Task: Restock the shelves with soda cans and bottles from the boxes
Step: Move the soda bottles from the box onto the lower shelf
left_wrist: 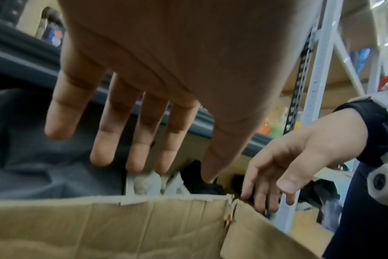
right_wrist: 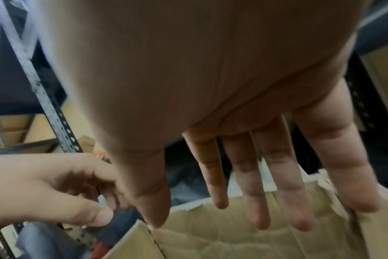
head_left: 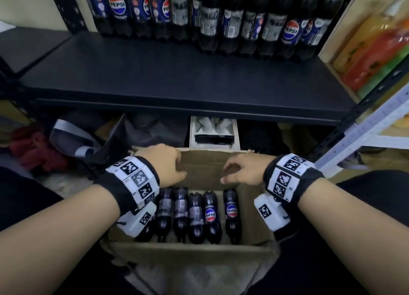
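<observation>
Pepsi bottles (head_left: 194, 215) lay in row inside cardboard box (head_left: 188, 250) | left hand (head_left: 164, 162), right hand (head_left: 242, 169) hovered above far flap (head_left: 205, 162), fingers (left_wrist: 104, 140) released, grasping nothing | shelf (head_left: 177, 73) front bare, stocked bottles (head_left: 243, 18) behind | risk: torn flap corner could give way if pulled, tipping box.

"PEPSI" on bottle labels (head_left: 117, 5)

The black shelf (head_left: 177, 73) in front of me carries a row of Pepsi bottles (head_left: 221, 18) standing upright along its back. Below it, my cardboard box (head_left: 188, 250) sits on the floor (head_left: 62, 184).
</observation>
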The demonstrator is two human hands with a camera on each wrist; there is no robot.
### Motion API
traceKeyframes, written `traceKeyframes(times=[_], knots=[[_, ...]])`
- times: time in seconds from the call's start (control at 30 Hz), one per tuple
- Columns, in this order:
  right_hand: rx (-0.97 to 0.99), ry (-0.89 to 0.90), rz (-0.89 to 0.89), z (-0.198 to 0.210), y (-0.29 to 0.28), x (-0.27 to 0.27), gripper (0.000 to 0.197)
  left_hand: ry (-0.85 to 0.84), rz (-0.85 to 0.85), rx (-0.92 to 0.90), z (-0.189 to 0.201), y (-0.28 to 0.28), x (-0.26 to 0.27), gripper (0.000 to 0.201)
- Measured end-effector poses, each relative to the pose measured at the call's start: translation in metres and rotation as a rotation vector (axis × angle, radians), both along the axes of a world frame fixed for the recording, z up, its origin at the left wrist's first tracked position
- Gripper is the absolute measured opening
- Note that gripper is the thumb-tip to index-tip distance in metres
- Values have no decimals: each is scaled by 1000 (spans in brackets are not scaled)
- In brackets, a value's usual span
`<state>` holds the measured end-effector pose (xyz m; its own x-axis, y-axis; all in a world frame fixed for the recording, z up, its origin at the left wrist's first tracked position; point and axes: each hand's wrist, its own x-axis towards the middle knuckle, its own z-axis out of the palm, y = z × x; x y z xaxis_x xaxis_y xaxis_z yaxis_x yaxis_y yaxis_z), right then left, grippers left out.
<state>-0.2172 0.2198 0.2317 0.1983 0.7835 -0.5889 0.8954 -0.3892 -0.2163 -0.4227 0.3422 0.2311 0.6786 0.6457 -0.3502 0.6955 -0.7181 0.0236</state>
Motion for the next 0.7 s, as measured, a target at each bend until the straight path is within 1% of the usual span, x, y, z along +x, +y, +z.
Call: traceKeyframes(times=[0.07,0.23,0.3,0.4,0.43,0.47,0.53,0.57,0.6,0.63,0.67,0.7], knots=[[-73,-37,10,-24,4,0,56,73,-5,-41,-15,-1,0,40],[-244,-74,7,-82,18,6,53,190,27,-21,-54,13,-1,41],[-289,-91,-7,-99,23,7,47,245,45,-27,-76,20,-3,42],[-284,-84,-46,-126,24,10,37,295,74,-63,-110,34,-10,39],[-273,-88,-34,-134,24,11,31,310,87,-88,-126,41,-13,36],[-257,-74,-30,-140,24,11,29,335,89,-109,-140,47,-17,32],[-255,-62,0,-142,29,10,37,398,80,-130,-173,66,-23,26],[-274,-70,32,-149,30,11,31,417,81,-152,-194,79,-27,24],[-292,-49,60,-146,31,5,21,442,95,-183,-224,96,-30,25],[-296,-14,139,-157,32,6,31,456,117,-215,-239,104,-31,28],[-212,0,177,-167,37,10,44,489,135,-239,-255,115,-31,30],[-75,165,164,-179,37,12,50,490,133,-271,-258,114,-27,30]])
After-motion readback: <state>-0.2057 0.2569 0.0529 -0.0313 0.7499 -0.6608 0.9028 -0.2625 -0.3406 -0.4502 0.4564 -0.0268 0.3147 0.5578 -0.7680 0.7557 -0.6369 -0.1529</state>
